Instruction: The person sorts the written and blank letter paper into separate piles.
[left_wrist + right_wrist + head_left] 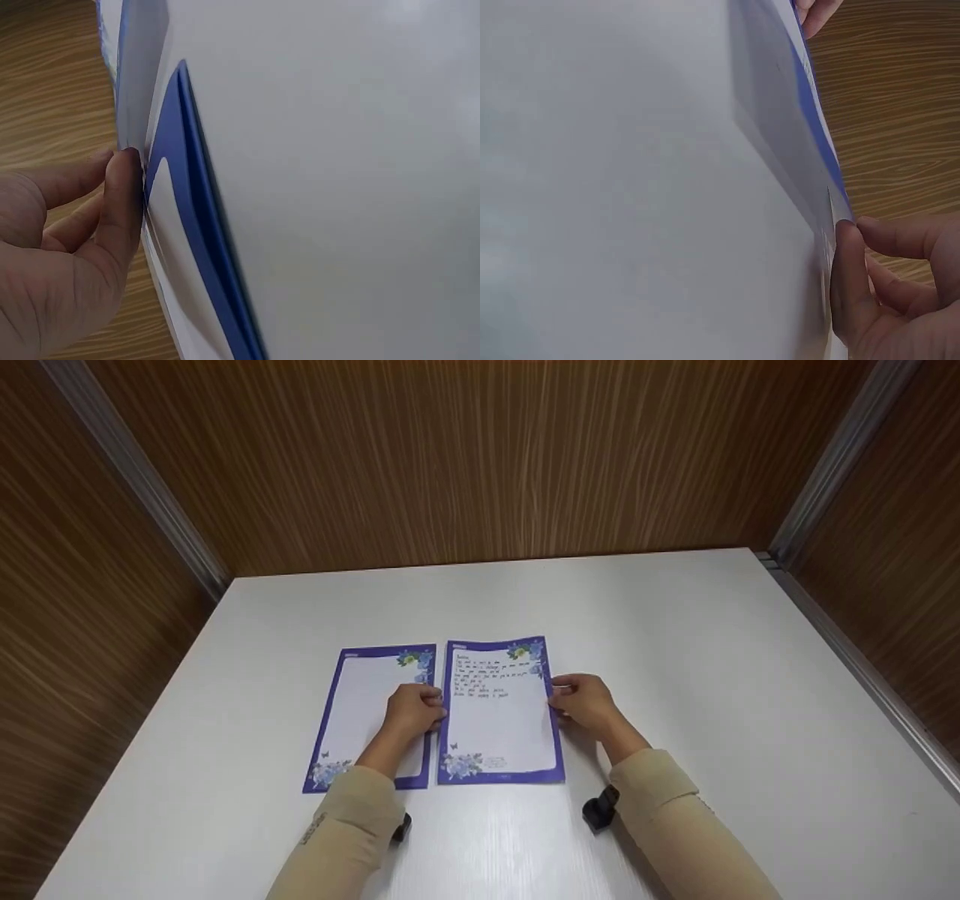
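The written sheet (499, 731), purple-bordered with flowers at its upper right and lower left corners, is upright to the viewer between the two hands over the white tabletop (675, 622), a few lines of handwriting on its upper part. The left hand (411, 709) pinches its left edge and the right hand (589, 703) pinches its right edge; each grip is closed with thumb and fingers together on the paper. The wrist views show its edges raised; whether any part of it rests on the tabletop, I cannot tell.

Just beside it on the left lies a second sheet (352, 712) with the same border and a blank visible middle. The left hand and its beige sleeve (349, 817) cover part of this one, mostly along its right side and lower edge. A black device (600, 810) sits by the right sleeve (660, 787), and another dark piece (402, 828) shows by the left. Wood-grain panels (487, 465) rise behind and at both sides, with metal strips (127, 465) at the corners.
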`<move>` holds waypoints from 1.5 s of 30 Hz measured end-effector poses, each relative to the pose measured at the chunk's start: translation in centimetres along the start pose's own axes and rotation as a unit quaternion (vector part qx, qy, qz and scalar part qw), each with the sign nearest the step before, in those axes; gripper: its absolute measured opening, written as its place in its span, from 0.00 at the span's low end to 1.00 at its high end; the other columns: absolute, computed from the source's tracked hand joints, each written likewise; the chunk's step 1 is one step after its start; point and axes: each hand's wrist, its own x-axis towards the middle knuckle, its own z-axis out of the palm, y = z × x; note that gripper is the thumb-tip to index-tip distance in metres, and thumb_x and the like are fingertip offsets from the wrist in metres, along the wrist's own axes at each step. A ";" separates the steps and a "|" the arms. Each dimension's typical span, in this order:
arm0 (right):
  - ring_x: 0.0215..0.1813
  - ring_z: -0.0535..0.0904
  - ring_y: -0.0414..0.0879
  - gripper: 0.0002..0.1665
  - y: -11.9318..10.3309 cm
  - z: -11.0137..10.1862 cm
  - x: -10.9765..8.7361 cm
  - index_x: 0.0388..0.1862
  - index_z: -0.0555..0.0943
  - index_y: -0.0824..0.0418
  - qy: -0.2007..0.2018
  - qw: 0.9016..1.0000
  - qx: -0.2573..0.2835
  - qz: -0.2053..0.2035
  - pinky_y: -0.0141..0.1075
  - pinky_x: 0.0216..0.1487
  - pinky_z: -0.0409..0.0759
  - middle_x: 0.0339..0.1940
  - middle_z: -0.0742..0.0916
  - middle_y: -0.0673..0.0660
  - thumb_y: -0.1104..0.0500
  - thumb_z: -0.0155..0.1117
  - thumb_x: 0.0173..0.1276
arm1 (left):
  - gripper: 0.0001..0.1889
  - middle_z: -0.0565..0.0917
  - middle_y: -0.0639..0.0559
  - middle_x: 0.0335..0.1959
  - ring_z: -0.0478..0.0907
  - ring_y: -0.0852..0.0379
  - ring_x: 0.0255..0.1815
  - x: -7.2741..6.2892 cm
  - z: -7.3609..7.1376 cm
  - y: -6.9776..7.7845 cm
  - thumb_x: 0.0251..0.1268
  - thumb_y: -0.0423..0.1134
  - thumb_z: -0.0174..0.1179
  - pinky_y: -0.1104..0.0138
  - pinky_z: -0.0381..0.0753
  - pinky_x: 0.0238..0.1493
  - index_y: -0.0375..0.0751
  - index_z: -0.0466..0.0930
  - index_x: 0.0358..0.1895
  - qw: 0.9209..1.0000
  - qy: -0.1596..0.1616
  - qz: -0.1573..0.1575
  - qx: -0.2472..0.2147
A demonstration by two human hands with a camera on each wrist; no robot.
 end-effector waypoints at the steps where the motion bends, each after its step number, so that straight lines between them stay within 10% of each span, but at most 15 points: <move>1: 0.37 0.80 0.46 0.24 0.0 0.0 0.0 0.60 0.73 0.71 0.002 1.000 -0.001 0.001 0.31 0.35 0.82 0.40 0.80 0.60 0.72 0.60 0.64 | 0.18 0.83 0.44 0.35 0.81 0.56 0.27 0.0 0.0 0.0 0.55 0.23 0.64 0.69 0.83 0.30 0.27 0.79 0.52 1.000 0.001 0.000 0.000; 25: 0.45 0.81 0.51 0.26 -0.2 0.1 0.1 0.63 0.72 0.68 0.021 1.000 -0.011 -0.008 0.38 0.44 0.82 0.49 0.81 0.63 0.64 0.61 0.66 | 0.19 0.84 0.43 0.38 0.80 0.55 0.31 -0.6 -1.1 0.0 0.58 0.31 0.65 0.65 0.81 0.38 0.28 0.79 0.52 0.997 0.022 0.052 0.058; 45: 0.55 0.78 0.55 0.38 -1.8 4.0 -0.1 0.71 0.64 0.59 0.003 0.995 0.063 -0.078 0.43 0.47 0.82 0.60 0.76 0.62 0.58 0.67 0.64 | 0.33 0.75 0.41 0.60 0.73 0.46 0.59 -0.3 -5.4 -2.3 0.59 0.42 0.67 0.57 0.74 0.58 0.40 0.67 0.67 0.997 0.010 0.062 -0.039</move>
